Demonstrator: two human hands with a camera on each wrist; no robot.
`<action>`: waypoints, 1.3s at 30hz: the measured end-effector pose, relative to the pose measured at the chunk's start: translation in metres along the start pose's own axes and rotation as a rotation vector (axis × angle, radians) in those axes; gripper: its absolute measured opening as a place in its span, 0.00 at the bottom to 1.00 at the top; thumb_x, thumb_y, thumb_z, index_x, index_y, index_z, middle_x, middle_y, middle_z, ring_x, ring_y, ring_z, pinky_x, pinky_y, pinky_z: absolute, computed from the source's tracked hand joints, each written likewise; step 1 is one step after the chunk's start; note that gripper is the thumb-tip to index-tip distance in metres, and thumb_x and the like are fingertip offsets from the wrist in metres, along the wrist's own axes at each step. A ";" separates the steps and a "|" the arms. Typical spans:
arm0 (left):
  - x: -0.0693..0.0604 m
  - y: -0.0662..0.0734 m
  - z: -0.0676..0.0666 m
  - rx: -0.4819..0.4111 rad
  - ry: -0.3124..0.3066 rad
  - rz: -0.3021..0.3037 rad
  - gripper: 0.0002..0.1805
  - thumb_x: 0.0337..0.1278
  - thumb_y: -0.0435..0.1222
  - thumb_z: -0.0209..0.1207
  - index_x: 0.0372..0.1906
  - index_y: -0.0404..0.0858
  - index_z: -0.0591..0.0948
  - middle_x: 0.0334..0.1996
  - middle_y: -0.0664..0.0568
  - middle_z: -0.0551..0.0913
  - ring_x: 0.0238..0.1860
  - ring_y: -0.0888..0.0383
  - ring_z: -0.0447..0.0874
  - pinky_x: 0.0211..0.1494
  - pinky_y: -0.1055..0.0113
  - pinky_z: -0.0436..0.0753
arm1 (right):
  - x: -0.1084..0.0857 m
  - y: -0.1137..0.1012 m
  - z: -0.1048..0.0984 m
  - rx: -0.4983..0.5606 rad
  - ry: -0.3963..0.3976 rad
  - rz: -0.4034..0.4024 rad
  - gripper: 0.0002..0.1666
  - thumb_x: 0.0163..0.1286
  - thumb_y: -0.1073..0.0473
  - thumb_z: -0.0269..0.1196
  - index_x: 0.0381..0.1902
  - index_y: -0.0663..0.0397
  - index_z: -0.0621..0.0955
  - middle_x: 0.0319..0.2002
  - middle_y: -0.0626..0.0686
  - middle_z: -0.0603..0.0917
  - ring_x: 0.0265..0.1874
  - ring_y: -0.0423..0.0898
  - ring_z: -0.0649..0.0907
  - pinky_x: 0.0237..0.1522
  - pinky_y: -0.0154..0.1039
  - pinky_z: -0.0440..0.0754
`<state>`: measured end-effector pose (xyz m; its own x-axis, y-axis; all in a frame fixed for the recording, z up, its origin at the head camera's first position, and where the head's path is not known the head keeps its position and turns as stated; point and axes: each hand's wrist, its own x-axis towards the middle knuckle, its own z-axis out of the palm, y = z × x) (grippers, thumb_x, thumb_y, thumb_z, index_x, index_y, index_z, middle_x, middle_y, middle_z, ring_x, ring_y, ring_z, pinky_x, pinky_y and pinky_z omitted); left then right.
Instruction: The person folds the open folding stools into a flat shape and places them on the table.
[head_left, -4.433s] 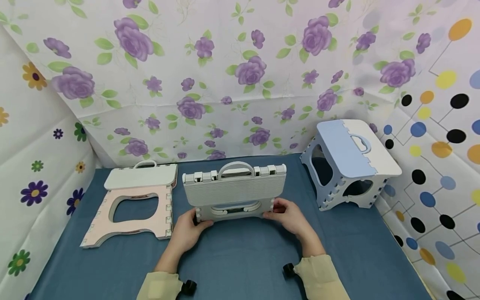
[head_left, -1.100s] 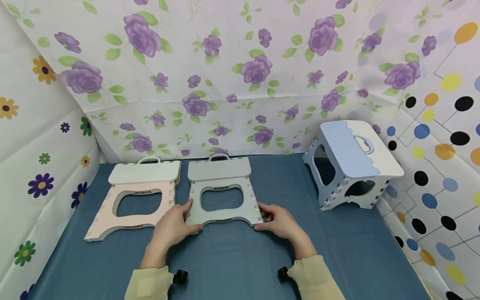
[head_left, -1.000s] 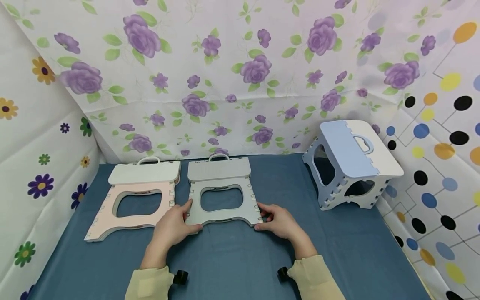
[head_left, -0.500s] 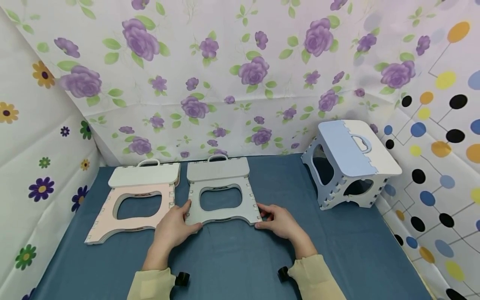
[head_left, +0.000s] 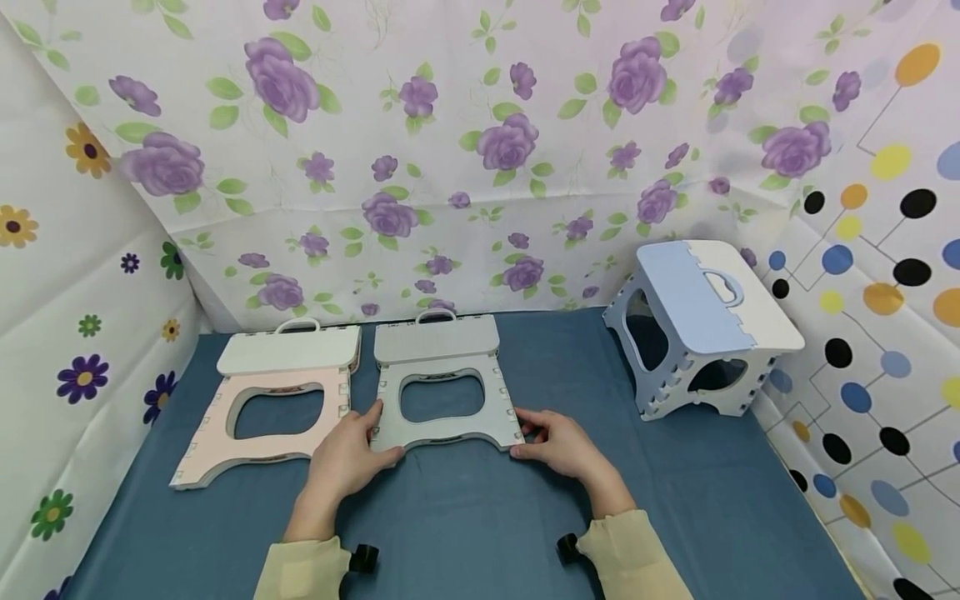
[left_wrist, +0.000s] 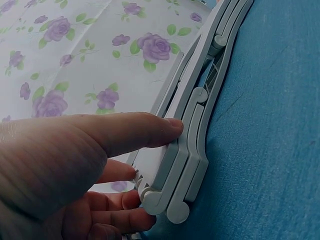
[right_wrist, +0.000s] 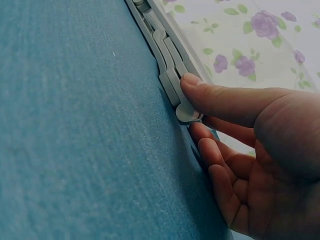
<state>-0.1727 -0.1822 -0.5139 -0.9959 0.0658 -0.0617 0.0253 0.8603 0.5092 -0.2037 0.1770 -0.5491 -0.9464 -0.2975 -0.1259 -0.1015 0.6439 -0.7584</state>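
A folded grey step stool (head_left: 442, 423) lies flat on the blue cloth, its handle (head_left: 436, 314) toward the back curtain. My left hand (head_left: 343, 454) grips its near left corner; in the left wrist view the thumb (left_wrist: 150, 131) lies along the near edge and the other fingers curl at the side. At the near right corner, my right hand (head_left: 562, 446) holds the stool between thumb and fingers. The right wrist view shows that thumb (right_wrist: 215, 100) on the corner, the lower fingers (right_wrist: 220, 185) curled beside it. The stool's underside is hidden.
Just left of the grey stool lies a folded pink and white stool (head_left: 206, 442), close to my left hand. An unfolded blue and white stool (head_left: 675, 308) stands at the back right. Patterned curtains (head_left: 450, 167) enclose the blue cloth (head_left: 465, 533) on the back and sides.
Some seconds ago the grey stool was tilted up between both hands; it has come down flat, further left, beside the pink stool. Over the last second the hands and stool stay still.
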 end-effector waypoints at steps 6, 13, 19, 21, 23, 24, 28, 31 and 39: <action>-0.001 -0.004 0.000 -0.002 -0.008 0.000 0.49 0.59 0.49 0.76 0.81 0.34 0.69 0.34 0.49 0.74 0.29 0.55 0.70 0.31 0.59 0.69 | 0.000 0.002 -0.002 0.056 -0.027 -0.004 0.39 0.69 0.52 0.78 0.76 0.48 0.78 0.48 0.46 0.84 0.36 0.44 0.79 0.39 0.41 0.77; 0.000 -0.003 -0.001 -0.008 -0.014 0.004 0.49 0.60 0.50 0.76 0.81 0.36 0.69 0.34 0.49 0.74 0.29 0.55 0.70 0.30 0.59 0.69 | -0.008 0.009 -0.020 0.139 -0.052 -0.025 0.37 0.78 0.48 0.69 0.78 0.53 0.74 0.50 0.49 0.86 0.43 0.46 0.82 0.49 0.46 0.79; 0.001 -0.004 -0.002 -0.018 -0.007 -0.002 0.49 0.59 0.50 0.76 0.81 0.36 0.69 0.32 0.50 0.73 0.28 0.55 0.68 0.30 0.59 0.67 | -0.028 0.022 -0.054 0.191 0.202 -0.006 0.28 0.81 0.48 0.66 0.71 0.54 0.81 0.49 0.52 0.88 0.43 0.45 0.83 0.44 0.42 0.81; 0.001 -0.005 -0.001 -0.019 -0.007 0.000 0.49 0.59 0.50 0.77 0.81 0.36 0.69 0.32 0.50 0.73 0.28 0.55 0.69 0.30 0.59 0.67 | -0.039 0.027 -0.068 0.235 0.379 0.018 0.23 0.81 0.49 0.66 0.65 0.55 0.85 0.45 0.51 0.88 0.40 0.42 0.83 0.41 0.37 0.80; 0.000 -0.004 -0.001 -0.020 -0.007 0.003 0.49 0.59 0.51 0.76 0.81 0.37 0.69 0.32 0.50 0.73 0.28 0.55 0.69 0.30 0.60 0.68 | -0.051 0.032 -0.083 0.328 0.607 0.063 0.19 0.81 0.52 0.67 0.60 0.58 0.88 0.41 0.47 0.88 0.38 0.40 0.83 0.39 0.33 0.80; 0.000 -0.004 -0.001 -0.022 -0.006 0.004 0.49 0.59 0.51 0.76 0.81 0.37 0.69 0.32 0.51 0.73 0.28 0.55 0.69 0.30 0.60 0.68 | -0.056 0.034 -0.090 0.379 0.733 0.084 0.18 0.81 0.53 0.67 0.58 0.59 0.88 0.40 0.45 0.88 0.38 0.39 0.83 0.39 0.31 0.79; 0.001 -0.004 -0.002 -0.028 0.010 0.011 0.49 0.58 0.51 0.77 0.81 0.37 0.70 0.32 0.50 0.73 0.27 0.55 0.68 0.30 0.60 0.67 | -0.067 0.051 -0.120 0.639 1.202 0.100 0.19 0.78 0.61 0.66 0.64 0.59 0.84 0.50 0.43 0.83 0.46 0.38 0.79 0.46 0.29 0.76; 0.001 -0.005 -0.001 -0.030 0.018 0.020 0.50 0.58 0.50 0.77 0.80 0.36 0.70 0.31 0.50 0.72 0.26 0.55 0.68 0.29 0.60 0.67 | -0.069 0.069 -0.137 0.697 1.348 0.143 0.29 0.77 0.64 0.63 0.74 0.50 0.76 0.64 0.45 0.74 0.57 0.40 0.71 0.55 0.33 0.70; 0.002 -0.008 0.003 -0.027 0.010 0.022 0.50 0.58 0.50 0.78 0.81 0.37 0.69 0.30 0.50 0.72 0.26 0.55 0.68 0.28 0.59 0.67 | -0.057 0.101 -0.153 0.554 1.182 0.409 0.49 0.77 0.54 0.61 0.87 0.27 0.51 0.85 0.47 0.45 0.84 0.47 0.46 0.81 0.47 0.54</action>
<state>-0.1747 -0.1878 -0.5208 -0.9960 0.0792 -0.0413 0.0450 0.8447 0.5334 -0.2065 0.3667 -0.5208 -0.6026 0.7980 0.0034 0.1170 0.0925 -0.9888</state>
